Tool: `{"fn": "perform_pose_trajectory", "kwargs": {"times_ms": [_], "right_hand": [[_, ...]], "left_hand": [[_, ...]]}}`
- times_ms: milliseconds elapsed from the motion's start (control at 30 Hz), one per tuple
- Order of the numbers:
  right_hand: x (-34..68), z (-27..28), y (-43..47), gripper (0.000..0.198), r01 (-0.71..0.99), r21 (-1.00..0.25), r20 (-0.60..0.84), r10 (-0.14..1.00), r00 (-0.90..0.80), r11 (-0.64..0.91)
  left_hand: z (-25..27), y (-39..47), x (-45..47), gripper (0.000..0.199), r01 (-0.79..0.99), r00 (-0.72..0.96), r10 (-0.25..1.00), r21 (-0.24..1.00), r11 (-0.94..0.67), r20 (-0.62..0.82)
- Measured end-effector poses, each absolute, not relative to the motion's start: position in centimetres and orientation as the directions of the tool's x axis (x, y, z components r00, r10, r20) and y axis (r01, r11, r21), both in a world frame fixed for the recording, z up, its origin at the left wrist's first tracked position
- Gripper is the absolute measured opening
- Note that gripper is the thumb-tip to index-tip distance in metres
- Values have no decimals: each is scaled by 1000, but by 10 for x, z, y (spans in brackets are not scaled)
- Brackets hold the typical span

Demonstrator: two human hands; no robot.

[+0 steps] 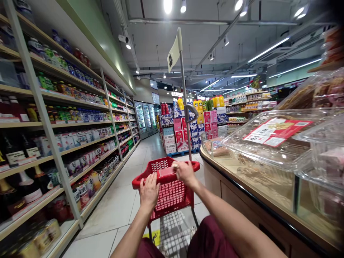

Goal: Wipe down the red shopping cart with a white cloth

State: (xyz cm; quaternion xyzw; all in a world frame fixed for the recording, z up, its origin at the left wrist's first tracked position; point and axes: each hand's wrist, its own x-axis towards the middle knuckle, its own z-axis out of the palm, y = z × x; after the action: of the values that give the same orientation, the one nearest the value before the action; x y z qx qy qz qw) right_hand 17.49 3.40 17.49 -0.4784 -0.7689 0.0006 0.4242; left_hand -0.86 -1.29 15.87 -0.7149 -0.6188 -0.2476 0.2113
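A small red plastic shopping cart [172, 195] stands right in front of me, its basket walls full of square holes. My left hand [149, 191] lies over the left part of its handle [166, 173], fingers curled across the bar. On the right part of that handle, my right hand [185, 173] is closed, with something small and pale showing at its fingers that I cannot make out. A grey pole [185, 82] rises beyond the right hand, bearing a cream flag [174, 55] at its top and a grey hook [192, 114] midway.
Tall shelves [77, 123] of drinks and bottles line the left. Close on the right runs a curved counter [228, 193] with clear lidded food bins [268, 157]. Stacked drink cartons [182, 130] stand ahead, with glass-door fridges [146, 116] behind to the left. Pale floor tiles [118, 204] run between.
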Motion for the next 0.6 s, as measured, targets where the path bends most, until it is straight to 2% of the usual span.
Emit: {"fn": "perform_pose_trajectory", "kwargs": {"times_ms": [100, 133, 233, 300, 333, 433, 500, 533, 600], "right_hand": [[192, 177, 36, 33, 777, -496, 598, 801, -17, 387], [188, 176, 35, 34, 775, -483, 614, 789, -33, 408], [160, 170, 28, 33, 706, -350, 688, 680, -253, 616], [153, 168, 27, 36, 654, -292, 709, 617, -341, 698], [157, 168, 29, 35, 662, -307, 709, 628, -320, 684], [187, 171, 38, 31, 740, -456, 671, 737, -78, 494], [197, 173, 40, 32, 755, -511, 639, 769, 13, 411], [193, 173, 39, 32, 755, -507, 641, 767, 6, 417], [171, 172, 33, 29, 736, -430, 684, 721, -113, 523]], "left_hand": [[157, -12, -7, 43, 991, 96, 784, 17, -135, 614], [157, -12, -6, 43, 991, 92, 787, 20, -132, 610], [158, -13, -5, 43, 992, 91, 794, 19, -129, 601], [160, -14, -6, 43, 991, 96, 798, 14, -130, 595], [160, -14, -7, 43, 991, 97, 799, 12, -130, 594], [160, -13, -8, 43, 991, 99, 792, 12, -133, 603], [158, -12, -7, 43, 991, 98, 783, 16, -136, 615], [158, -11, -7, 43, 990, 97, 780, 17, -137, 618], [158, -11, -7, 43, 991, 95, 780, 19, -136, 619]]}}
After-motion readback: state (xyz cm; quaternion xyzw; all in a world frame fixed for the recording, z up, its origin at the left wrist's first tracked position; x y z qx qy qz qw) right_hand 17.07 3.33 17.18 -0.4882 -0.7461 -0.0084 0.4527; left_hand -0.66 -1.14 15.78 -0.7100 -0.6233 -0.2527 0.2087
